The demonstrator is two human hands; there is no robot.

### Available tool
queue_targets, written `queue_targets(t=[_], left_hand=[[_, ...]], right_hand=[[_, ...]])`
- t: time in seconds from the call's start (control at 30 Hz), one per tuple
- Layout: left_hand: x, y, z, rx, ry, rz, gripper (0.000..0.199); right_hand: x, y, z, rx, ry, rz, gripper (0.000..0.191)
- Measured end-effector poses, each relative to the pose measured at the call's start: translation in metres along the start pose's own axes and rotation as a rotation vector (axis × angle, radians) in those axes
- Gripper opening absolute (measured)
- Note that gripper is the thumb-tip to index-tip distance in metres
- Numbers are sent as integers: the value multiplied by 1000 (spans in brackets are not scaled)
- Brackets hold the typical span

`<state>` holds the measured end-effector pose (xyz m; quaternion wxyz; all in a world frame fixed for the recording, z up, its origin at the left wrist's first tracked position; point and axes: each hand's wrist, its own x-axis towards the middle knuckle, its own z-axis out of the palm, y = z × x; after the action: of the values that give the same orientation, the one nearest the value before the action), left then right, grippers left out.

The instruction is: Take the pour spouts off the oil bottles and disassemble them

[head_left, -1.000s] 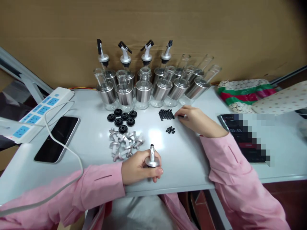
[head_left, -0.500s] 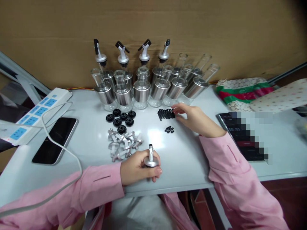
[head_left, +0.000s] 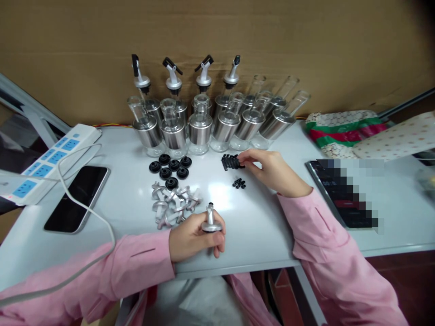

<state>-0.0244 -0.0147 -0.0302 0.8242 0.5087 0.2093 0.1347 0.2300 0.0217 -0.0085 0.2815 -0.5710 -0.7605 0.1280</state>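
Near the table's front edge, my left hand [head_left: 197, 235] is closed round a silver pourer top [head_left: 210, 222] that stands upright with a small black tip. My right hand [head_left: 268, 170] has its thumb and fingertips pinched at the right end of a row of black levers [head_left: 231, 161]; what lies between the fingertips is too small to tell. Just below the levers is a cluster of small black rings [head_left: 239, 183]. Several black ribbed stoppers [head_left: 174, 165] lie left of centre, above a heap of silver pourer parts [head_left: 175, 203].
Glass bottles with steel bands [head_left: 200, 129] stand in rows at the back, some with pourers fitted. At the left are a power strip [head_left: 54, 158], a phone [head_left: 78, 199] and a white cable [head_left: 98, 213]. Another phone [head_left: 340, 194] and a patterned cloth [head_left: 343, 131] are at the right.
My right hand has moved slightly left, and its fingertips have closed at the levers, whose right end looks bunched. My left hand still holds the pourer top.
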Motion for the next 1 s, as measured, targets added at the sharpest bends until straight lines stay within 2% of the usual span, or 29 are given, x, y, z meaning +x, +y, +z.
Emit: queue_targets(t=[0.1,0.2,0.33,0.43,0.5,0.7,0.9,1.0], left_hand=[[1,-1,0,-31,-8,29,48],[1,0,0,-1,-1,12,48],[1,2,-1,39,-6,-20,50],[2,2,-2,102,-37,-31,50],[2,1,-1,134,-51,-33,49],[0,-1,0,-3,20,1,47],[-1,-3,0,57,-8,37,41],[0,-3,0,64,-5,33,35]], right_hand=[[0,-18,0,77,5,-23,15],[-3,-39,5,296,-56,-70,13],[-8,-60,15,538,-254,-170,15],[-10,-66,20,608,-409,-236,18],[-10,-67,21,608,-464,-253,18],[-11,-65,19,481,-422,-223,18],[-10,-66,20,476,-461,-264,29],[-10,-66,21,471,-424,-230,38]])
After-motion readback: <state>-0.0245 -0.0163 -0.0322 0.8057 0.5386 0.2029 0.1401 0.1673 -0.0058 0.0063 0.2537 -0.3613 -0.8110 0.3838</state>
